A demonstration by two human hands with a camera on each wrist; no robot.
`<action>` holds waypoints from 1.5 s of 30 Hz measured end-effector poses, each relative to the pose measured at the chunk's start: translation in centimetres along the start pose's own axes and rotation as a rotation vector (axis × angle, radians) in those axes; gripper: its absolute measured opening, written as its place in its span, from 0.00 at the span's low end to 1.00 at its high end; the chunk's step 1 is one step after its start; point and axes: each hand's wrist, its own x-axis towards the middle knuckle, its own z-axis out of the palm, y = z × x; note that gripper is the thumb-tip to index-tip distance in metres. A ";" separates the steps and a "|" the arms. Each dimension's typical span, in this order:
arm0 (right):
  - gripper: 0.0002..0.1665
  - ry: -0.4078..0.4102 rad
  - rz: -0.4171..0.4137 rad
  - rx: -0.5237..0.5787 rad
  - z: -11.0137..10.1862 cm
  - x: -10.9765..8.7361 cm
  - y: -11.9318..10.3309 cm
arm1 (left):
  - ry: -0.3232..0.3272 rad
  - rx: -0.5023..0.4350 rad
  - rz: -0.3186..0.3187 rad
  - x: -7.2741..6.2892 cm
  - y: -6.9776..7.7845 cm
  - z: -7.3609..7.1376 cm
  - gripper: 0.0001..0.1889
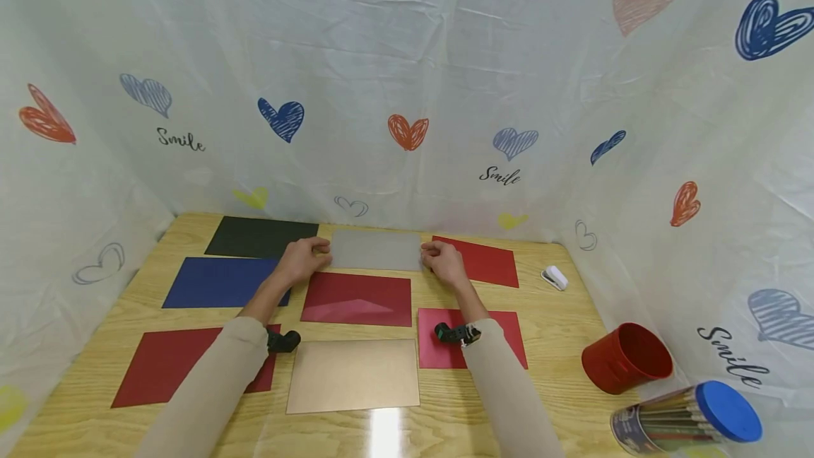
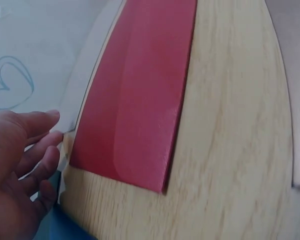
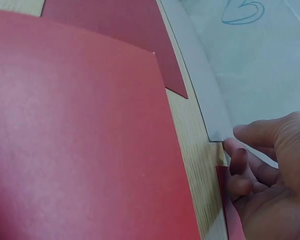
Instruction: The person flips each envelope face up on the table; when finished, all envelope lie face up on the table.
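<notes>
A grey sheet (image 1: 375, 249) lies flat on the wooden table (image 1: 559, 316), in the back row between a black sheet (image 1: 261, 237) and a red sheet (image 1: 490, 260). My left hand (image 1: 321, 251) holds its left edge. In the left wrist view the thumb and fingers of this hand (image 2: 52, 130) close on the grey sheet's near corner (image 2: 82, 90). My right hand (image 1: 427, 254) holds the right edge. The right wrist view shows that hand (image 3: 235, 142) with thumb above and curled fingers below, at the corner of the grey sheet (image 3: 200, 90).
Around the grey sheet lie a blue sheet (image 1: 216, 281), a dark red sheet (image 1: 356, 299), a tan sheet (image 1: 352, 374) and two more red sheets (image 1: 165, 366) (image 1: 502, 338). A white stapler (image 1: 555, 277), a red cup (image 1: 626, 357) and a blue-lidded tube (image 1: 687, 419) lie at the right. Heart-printed plastic walls in the table.
</notes>
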 end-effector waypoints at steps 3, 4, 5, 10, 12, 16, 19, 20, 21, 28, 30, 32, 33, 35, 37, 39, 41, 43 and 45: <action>0.16 0.006 0.008 0.015 0.1 0.1 0.1 | -0.016 -0.030 -0.001 0.1 0.1 0.0 0.24; 0.17 0.004 0.009 0.024 0.1 0.1 0.2 | -0.018 -0.041 -0.002 0.1 0.1 0.0 0.25; 0.17 0.003 0.010 0.036 0.1 0.1 0.2 | -0.021 -0.050 -0.003 0.1 0.1 0.0 0.25; 0.18 -0.021 0.017 0.157 -0.2 -0.2 0.3 | -0.038 -0.125 -0.046 0.3 0.0 0.1 0.29; 0.19 -0.026 0.024 0.214 -0.3 -0.3 0.4 | -0.043 -0.200 -0.071 0.4 0.0 0.2 0.30; 0.21 -0.031 0.051 0.351 -0.7 -0.5 0.0 | -0.027 -0.394 -0.088 0.3 0.5 -0.2 0.29; 0.21 -0.013 0.069 0.422 -0.9 -0.5 -0.2 | 0.005 -0.459 -0.063 0.4 0.8 -0.5 0.26; 0.21 -0.008 0.076 0.432 -1.0 -0.5 -0.3 | 0.016 -0.462 -0.051 0.4 0.8 -0.5 0.26; 0.20 0.011 0.077 0.433 -0.9 -0.3 0.0 | 0.027 -0.464 -0.039 0.4 0.8 -0.5 0.25; 0.19 0.062 0.063 0.462 -1.1 -0.4 -0.2 | 0.098 -0.565 0.006 -0.1 0.7 -0.5 0.23; 0.18 0.073 0.042 0.478 -1.1 -0.5 -0.3 | 0.125 -0.594 0.012 -0.2 0.7 -0.5 0.22; 0.19 0.079 0.020 0.499 -1.1 -0.5 -0.5 | 0.153 -0.625 0.014 -0.3 0.7 -0.5 0.21; 0.19 0.080 0.011 0.507 -1.1 -0.5 -0.6 | 0.167 -0.634 0.016 -0.3 0.7 -0.5 0.20; 0.19 0.078 0.001 0.524 -1.1 -0.5 -0.7 | 0.190 -0.646 0.027 -0.3 0.7 -0.5 0.20; 0.19 0.074 -0.008 0.537 -1.2 -0.5 -1.0 | 0.214 -0.653 0.038 -0.3 0.8 -0.5 0.20; 0.19 0.074 -0.021 0.537 -1.2 -0.6 -1.2 | 0.236 -0.657 0.044 -0.3 0.8 -0.5 0.21; 0.20 0.078 -0.034 0.524 -1.3 -0.7 -1.5 | 0.255 -0.671 0.045 -0.2 0.8 -0.6 0.22; 0.20 0.094 -0.046 0.501 -1.3 -0.8 -1.8 | 0.269 -0.669 0.039 -0.2 0.9 -0.6 0.22; 0.19 0.113 -0.052 0.487 -1.3 -0.9 -2.0 | 0.281 -0.673 0.029 -0.2 1.0 -0.6 0.23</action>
